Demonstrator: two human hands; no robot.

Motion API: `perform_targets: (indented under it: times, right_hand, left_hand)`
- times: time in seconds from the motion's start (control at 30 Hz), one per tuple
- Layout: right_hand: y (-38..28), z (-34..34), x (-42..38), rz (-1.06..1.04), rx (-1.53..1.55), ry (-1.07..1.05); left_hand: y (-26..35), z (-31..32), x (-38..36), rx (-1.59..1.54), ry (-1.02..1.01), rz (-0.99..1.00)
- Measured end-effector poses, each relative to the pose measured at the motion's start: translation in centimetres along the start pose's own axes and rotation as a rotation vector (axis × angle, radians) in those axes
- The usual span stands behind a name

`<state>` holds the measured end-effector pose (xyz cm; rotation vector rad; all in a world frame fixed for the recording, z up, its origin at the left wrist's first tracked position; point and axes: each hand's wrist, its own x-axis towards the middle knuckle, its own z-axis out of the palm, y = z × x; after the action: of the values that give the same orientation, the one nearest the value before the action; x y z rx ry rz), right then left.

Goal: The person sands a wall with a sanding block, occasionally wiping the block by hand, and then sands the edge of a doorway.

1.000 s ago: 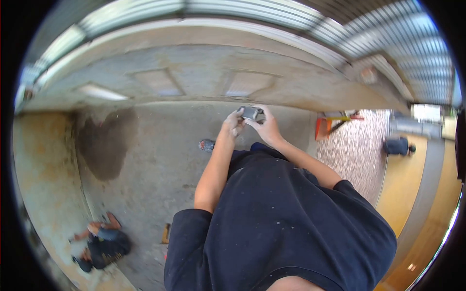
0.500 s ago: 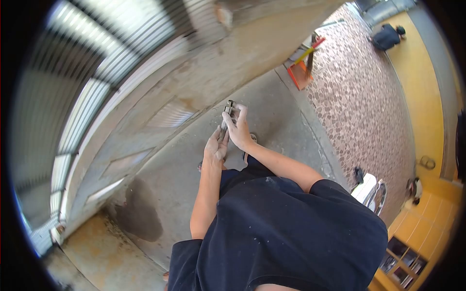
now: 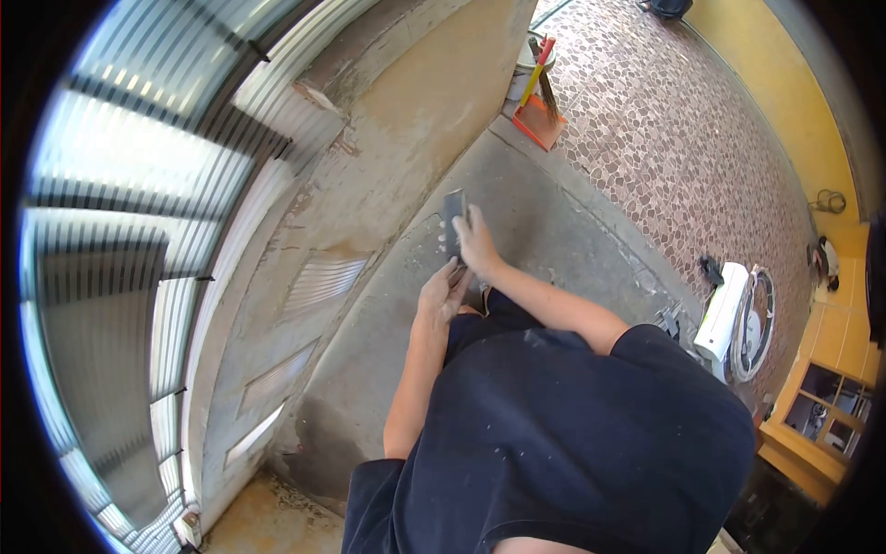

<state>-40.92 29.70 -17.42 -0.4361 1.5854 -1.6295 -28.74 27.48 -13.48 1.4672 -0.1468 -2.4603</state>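
Observation:
A flat, dark-grey rectangular block (image 3: 454, 205) is held up in front of me, its long side pointing away from my body. My right hand (image 3: 477, 245) is closed on its right side, with the fingers partly smeared by motion. At the near end of the block, my left hand (image 3: 444, 293) grips with its fingertips, just below the right hand. Pale dust coats both hands. The block's underside is hidden.
A rough plastered wall (image 3: 406, 102) with vent openings rises at my left over the concrete floor (image 3: 388, 314). Ahead stand an orange dustpan (image 3: 540, 125) and a brush. At right, a white boxy unit (image 3: 723, 309) and a coiled hose (image 3: 755, 323) lie on the patterned paving (image 3: 683, 157).
My view has turned. The block has rotated so its broad dark face shows instead of its narrow edge. Both hands remain on it, the right sliding along its side.

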Motion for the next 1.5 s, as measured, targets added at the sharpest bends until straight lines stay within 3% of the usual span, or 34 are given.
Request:
perform_targets:
  times: [0.07,0.17,0.27,0.43,0.73,0.93,1.0,1.07,1.13,1.2,1.27,1.3,1.37,1.5]
  right_hand:
    - [-2.6,-0.1,-0.6,0.11,0.174,0.028]
    - [-3.6,-1.3,-0.6,0.125,0.136,-0.021]
    - [-4.0,-1.4,-1.6,0.113,0.218,0.127]
    - [-5.1,-2.1,-3.0,0.063,0.26,0.199]
    - [-6.6,-4.9,-1.9,0.036,0.337,0.219]
    - [-5.6,-8.3,2.5,0.048,0.486,0.25]
    - [-6.0,-9.5,4.6,0.064,0.636,0.259]
    - [-7.5,-10.4,6.8,0.07,0.71,0.267]
    - [-8.4,-11.4,9.6,0.098,0.784,0.276]
    - [-8.7,-12.2,12.2,0.096,0.747,0.275]
    - [-9.2,-12.3,15.2,0.104,0.734,0.281]
    - [-9.5,-12.3,16.8,0.099,0.712,0.289]
    - [-10.0,-12.0,19.7,0.101,0.722,0.264]
    - [-12.5,-10.8,24.3,0.112,0.709,0.204]
  left_hand:
    - [0.3,0.0,-0.7,0.088,-0.098,-0.043]
    - [-0.1,0.0,-0.1,0.197,-0.144,-0.005]
    - [0.2,1.2,-1.2,0.262,-0.191,-0.003]
    - [-0.3,1.2,-0.1,0.393,-0.283,0.056]
    - [-0.2,4.6,1.6,0.561,-0.338,0.09]
    - [4.0,9.9,3.1,1.012,-0.373,0.116]
    - [6.2,13.4,3.2,1.391,-0.16,0.492]
    - [8.9,18.3,2.2,1.645,0.004,1.071]
    - [11.5,24.5,0.8,1.453,-0.022,1.463]
    - [15.3,29.5,0.4,1.609,0.108,1.967]
    - [18.5,33.8,0.4,1.682,0.255,2.308]
    - [19.6,35.1,0.5,1.696,0.257,2.304]
    - [21.3,37.2,1.2,1.774,0.515,2.441]
    - [22.9,37.5,4.2,1.957,0.702,2.43]
